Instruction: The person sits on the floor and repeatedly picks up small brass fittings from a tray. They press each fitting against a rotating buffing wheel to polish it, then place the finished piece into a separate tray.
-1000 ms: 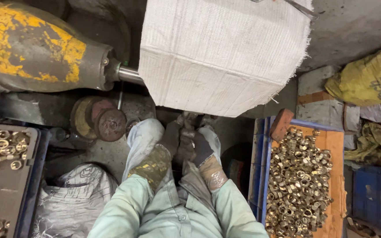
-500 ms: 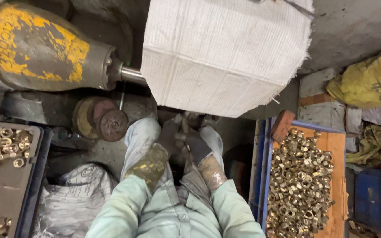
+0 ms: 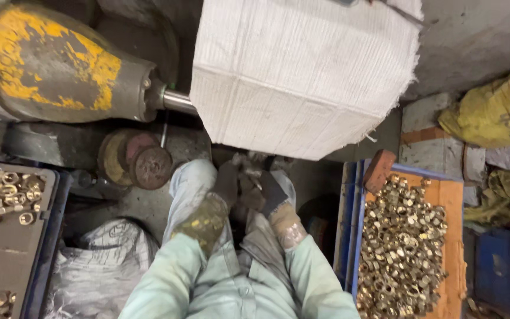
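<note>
Our left hand (image 3: 226, 184) and right hand (image 3: 270, 192) met at frame centre — both gloved, closed on a small part (image 3: 249, 177) just below the white cloth wheel (image 3: 302, 77).

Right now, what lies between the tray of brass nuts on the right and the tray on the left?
In the head view, the person's legs and both gloved hands, plus a crumpled pale sack on the floor.
</note>
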